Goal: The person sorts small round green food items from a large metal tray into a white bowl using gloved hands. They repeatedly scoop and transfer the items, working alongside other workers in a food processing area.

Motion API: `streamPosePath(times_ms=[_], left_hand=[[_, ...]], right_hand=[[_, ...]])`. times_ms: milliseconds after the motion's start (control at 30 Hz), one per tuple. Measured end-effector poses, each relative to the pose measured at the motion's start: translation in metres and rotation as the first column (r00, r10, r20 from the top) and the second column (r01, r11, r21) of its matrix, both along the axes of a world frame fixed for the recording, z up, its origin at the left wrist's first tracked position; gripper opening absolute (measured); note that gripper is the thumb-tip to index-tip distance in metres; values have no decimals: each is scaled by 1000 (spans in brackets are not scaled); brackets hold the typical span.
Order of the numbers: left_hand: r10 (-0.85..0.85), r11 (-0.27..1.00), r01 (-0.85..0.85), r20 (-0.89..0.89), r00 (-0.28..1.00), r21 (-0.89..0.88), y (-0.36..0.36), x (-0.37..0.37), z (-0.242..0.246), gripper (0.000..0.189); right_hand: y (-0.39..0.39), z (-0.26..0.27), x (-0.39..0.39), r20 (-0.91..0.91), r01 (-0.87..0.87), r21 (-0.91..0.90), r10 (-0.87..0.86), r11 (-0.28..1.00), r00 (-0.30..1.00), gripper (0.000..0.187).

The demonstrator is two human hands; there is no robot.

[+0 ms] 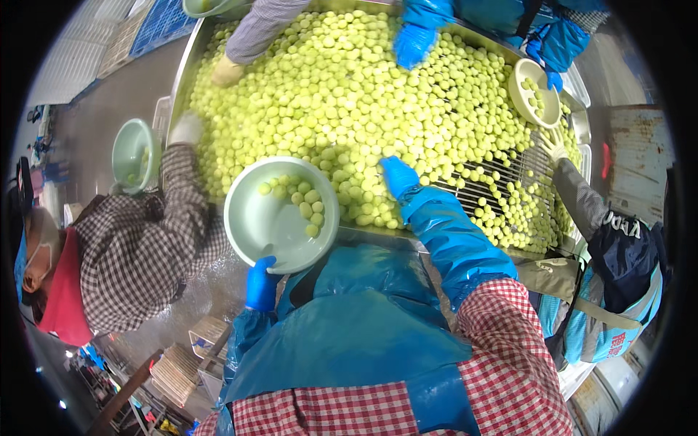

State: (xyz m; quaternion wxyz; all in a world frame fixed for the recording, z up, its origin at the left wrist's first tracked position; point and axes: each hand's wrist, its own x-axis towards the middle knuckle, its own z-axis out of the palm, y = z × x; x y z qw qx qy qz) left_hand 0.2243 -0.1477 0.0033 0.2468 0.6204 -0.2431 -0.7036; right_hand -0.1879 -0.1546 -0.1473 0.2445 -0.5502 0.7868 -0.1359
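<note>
My left hand point(262, 284), in a blue glove, grips the near rim of a pale green plastic basin point(256, 234). Several round green fruits point(305, 204) lie in the basin, gathered on its far and right side. My right hand point(401, 177), also blue-gloved, reaches over the table's near edge and touches the heap of round green fruits point(349, 109). Its fingertips point left into the fruit, and whether they close on any piece cannot be made out. The heap covers most of a metal sorting table point(381, 235) with a bar grate point(485, 196) showing at the right.
Around the table other people work: a blue-gloved hand point(417, 46) at the far side, a sleeve point(267, 27) beside it, a checked-shirt worker point(142, 256) at left and a gloved hand point(553, 146) at right. A green basin point(121, 158) and a cream basin point(521, 98) flank the fruit.
</note>
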Motion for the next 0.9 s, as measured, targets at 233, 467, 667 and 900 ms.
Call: streamPosePath(times_ms=[233, 467, 667, 900], left_hand=[[-86, 996, 86, 0, 996, 30, 6, 18, -34, 30], [171, 975, -130, -234, 957, 180, -2, -6, -1, 39], [-18, 1000, 19, -27, 999, 25, -5, -5, 2, 48], [250, 950, -204, -184, 951, 236, -1, -18, 11, 54]], right_hand=[[-10, 17, -18, 202, 69, 103, -89, 992, 975, 27], [15, 7, -11, 270, 116, -65, -94, 991, 958, 30], [-2, -4, 5, -45, 58, -25, -59, 998, 997, 28], [1, 37, -6, 298, 91, 82, -112, 992, 948, 12]])
